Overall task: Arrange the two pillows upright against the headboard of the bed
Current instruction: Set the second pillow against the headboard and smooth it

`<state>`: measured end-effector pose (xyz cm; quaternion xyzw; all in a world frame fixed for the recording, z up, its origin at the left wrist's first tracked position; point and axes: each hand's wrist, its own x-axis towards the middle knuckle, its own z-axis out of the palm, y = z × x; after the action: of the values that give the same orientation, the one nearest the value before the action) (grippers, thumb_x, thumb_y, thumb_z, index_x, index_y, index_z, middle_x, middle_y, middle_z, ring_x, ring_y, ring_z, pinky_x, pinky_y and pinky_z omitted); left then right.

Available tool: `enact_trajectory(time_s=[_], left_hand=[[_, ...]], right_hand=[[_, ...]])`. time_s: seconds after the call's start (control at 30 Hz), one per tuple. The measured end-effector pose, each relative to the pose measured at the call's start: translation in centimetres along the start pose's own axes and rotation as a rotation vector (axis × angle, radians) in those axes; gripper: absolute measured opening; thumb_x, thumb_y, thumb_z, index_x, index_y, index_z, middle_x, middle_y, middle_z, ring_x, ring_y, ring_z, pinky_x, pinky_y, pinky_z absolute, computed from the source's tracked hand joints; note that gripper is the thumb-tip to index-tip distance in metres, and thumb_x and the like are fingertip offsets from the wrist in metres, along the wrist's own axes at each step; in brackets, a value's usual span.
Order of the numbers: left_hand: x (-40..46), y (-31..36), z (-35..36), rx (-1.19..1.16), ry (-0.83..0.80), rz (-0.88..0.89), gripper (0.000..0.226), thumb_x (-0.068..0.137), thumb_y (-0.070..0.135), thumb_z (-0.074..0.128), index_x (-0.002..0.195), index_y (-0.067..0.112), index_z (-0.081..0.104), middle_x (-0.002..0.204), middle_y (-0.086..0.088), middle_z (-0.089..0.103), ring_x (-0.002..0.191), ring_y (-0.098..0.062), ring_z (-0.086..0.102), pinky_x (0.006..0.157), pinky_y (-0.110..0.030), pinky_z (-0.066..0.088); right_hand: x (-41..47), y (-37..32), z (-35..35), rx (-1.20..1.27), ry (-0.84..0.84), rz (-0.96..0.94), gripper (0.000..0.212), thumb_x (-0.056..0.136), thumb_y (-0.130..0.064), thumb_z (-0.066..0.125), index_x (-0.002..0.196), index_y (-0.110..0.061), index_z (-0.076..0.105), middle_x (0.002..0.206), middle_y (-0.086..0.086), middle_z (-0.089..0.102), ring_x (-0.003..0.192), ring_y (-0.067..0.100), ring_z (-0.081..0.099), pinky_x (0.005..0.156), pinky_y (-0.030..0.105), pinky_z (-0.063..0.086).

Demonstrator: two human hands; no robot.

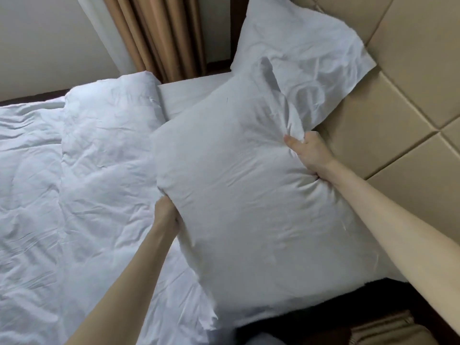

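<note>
A large white pillow (249, 190) fills the middle of the head view, held off the bed and tilted toward the tan padded headboard (398, 108). My left hand (166, 215) grips its lower left edge, fingers hidden under the fabric. My right hand (308, 150) pinches its upper right edge next to the headboard. Behind it, a second white pillow (298, 51) stands upright, leaning against the headboard at the far end; its lower part is hidden by the near pillow.
A crumpled white duvet (74, 158) covers the bed to the left. Brown curtains (154, 33) hang beyond the far side of the bed. A dark floor strip and a tan object (388, 329) lie at the bottom right.
</note>
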<state>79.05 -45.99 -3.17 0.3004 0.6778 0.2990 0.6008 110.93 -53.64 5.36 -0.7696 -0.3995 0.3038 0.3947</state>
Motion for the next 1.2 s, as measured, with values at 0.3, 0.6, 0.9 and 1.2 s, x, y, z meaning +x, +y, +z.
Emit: enact_trajectory(time_s=[0.3,0.6,0.9,1.2], left_hand=[[-4.0,2.3,13.1,-0.203,-0.156,-0.204,0.028,0.089,0.008,0.044,0.065,0.016,0.054,0.044,0.005,0.06,0.051,-0.012,0.054,0.054,-0.024,0.05],[-6.0,1.8,21.5,0.167,-0.537,-0.27,0.035,0.093,0.035,0.037,0.116,0.013,0.049,0.106,-0.006,0.054,0.101,-0.023,0.055,0.092,-0.035,0.038],[-4.8,1.5,21.2,0.326,-0.476,-0.124,0.034,0.094,0.02,0.039,0.124,0.01,0.051,0.113,-0.006,0.059,0.11,-0.024,0.058,0.086,-0.033,0.039],[-4.2,0.4,20.0,0.304,-0.439,-0.09,0.023,0.093,0.016,0.04,0.107,0.013,0.057,0.097,-0.004,0.067,0.084,-0.019,0.065,0.07,-0.026,0.044]], right_hand=[[-0.9,-0.6,-12.0,-0.105,0.206,-0.081,0.045,0.093,-0.033,0.057,0.055,-0.021,0.037,0.051,-0.01,0.043,0.054,0.011,0.044,0.058,0.029,0.033],[-0.2,-0.9,-17.6,-0.606,0.355,-0.018,0.039,0.088,-0.055,0.05,0.079,-0.017,0.051,0.085,0.012,0.061,0.08,0.033,0.058,0.07,0.039,0.046],[1.2,11.4,-14.2,-0.569,-0.036,0.471,0.089,0.083,-0.049,0.062,0.149,-0.021,0.01,0.149,0.017,0.022,0.133,0.041,0.036,0.107,0.053,0.033],[0.6,14.8,-14.3,-0.097,0.096,0.528,0.09,0.062,-0.032,0.087,0.133,-0.005,0.038,0.126,0.008,0.056,0.116,0.025,0.054,0.093,0.037,0.047]])
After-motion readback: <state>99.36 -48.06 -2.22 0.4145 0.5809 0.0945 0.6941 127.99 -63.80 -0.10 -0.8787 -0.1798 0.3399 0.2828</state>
